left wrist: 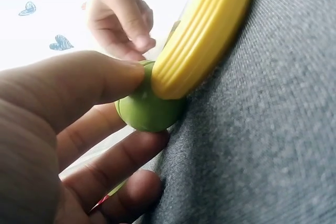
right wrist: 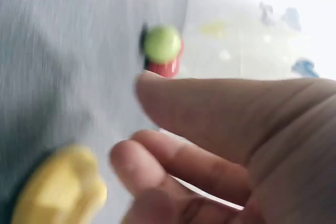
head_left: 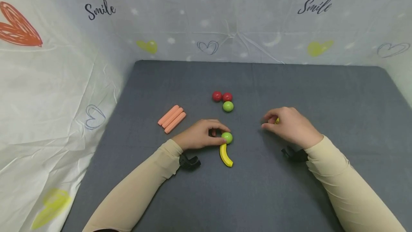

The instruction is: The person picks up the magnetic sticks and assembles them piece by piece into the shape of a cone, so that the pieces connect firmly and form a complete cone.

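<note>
My left hand [head_left: 203,134] pinches a small shiny green ball [head_left: 227,138] between thumb and fingers, low over the grey cloth. A yellow toy banana [head_left: 226,156] lies on the cloth with one end touching the green ball [left wrist: 149,108]. To the right, my right hand [head_left: 291,124] hovers with bent, parted fingers and nothing visible in their grasp. Below it lies a yellow piece [right wrist: 60,190], blurred and cut off in the right wrist view; its kind is unclear. From above, the fingers hide most of it.
Farther back, two red balls [head_left: 217,96] sit beside a second green ball [head_left: 228,106]. Three pinkish-orange sausage-like sticks [head_left: 172,119] lie side by side at the left. A printed white sheet [head_left: 180,20] rises behind the grey-covered table [head_left: 257,196].
</note>
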Action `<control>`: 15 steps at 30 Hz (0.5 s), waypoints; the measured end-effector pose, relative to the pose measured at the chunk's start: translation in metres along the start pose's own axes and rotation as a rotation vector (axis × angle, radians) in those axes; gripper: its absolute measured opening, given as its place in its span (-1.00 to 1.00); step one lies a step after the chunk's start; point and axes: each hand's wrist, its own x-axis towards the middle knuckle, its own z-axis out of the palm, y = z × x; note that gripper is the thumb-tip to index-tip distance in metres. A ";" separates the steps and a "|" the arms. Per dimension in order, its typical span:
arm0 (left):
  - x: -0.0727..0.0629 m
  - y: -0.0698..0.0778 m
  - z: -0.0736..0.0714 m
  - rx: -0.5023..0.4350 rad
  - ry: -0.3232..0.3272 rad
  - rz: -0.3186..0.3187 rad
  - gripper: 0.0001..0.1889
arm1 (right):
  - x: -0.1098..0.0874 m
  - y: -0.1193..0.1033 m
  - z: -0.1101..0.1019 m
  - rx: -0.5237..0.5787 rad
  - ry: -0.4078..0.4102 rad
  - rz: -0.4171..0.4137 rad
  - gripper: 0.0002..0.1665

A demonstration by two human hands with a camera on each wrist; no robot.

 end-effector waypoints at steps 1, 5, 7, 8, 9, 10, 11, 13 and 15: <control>0.000 0.000 0.000 -0.002 -0.002 0.005 -0.68 | 0.000 0.003 -0.003 -0.012 -0.007 0.009 -0.70; 0.000 -0.001 0.000 -0.003 -0.009 0.005 -0.63 | -0.002 0.014 -0.009 -0.040 -0.036 0.034 -0.67; 0.000 -0.001 0.001 -0.013 -0.010 -0.006 -0.62 | -0.003 0.016 -0.008 -0.049 -0.038 0.050 -0.68; 0.000 -0.001 0.001 -0.017 -0.009 -0.011 -0.62 | -0.003 0.017 -0.007 -0.055 -0.038 0.058 -0.70; 0.000 -0.001 0.001 -0.022 -0.007 -0.017 -0.63 | -0.003 0.017 -0.005 -0.063 -0.037 0.065 -0.74; 0.000 0.000 0.001 -0.028 -0.004 -0.022 -0.65 | -0.003 0.017 -0.004 -0.073 -0.035 0.068 -0.77; 0.000 0.000 0.001 -0.033 -0.002 -0.023 -0.68 | -0.003 0.017 -0.002 -0.081 -0.030 0.070 -0.78; 0.000 0.000 0.001 -0.038 0.003 -0.021 -0.72 | -0.003 0.015 0.001 -0.097 -0.021 0.063 -0.77; 0.001 0.000 0.002 -0.041 0.002 -0.020 -0.75 | -0.003 0.013 0.003 -0.109 -0.017 0.056 -0.77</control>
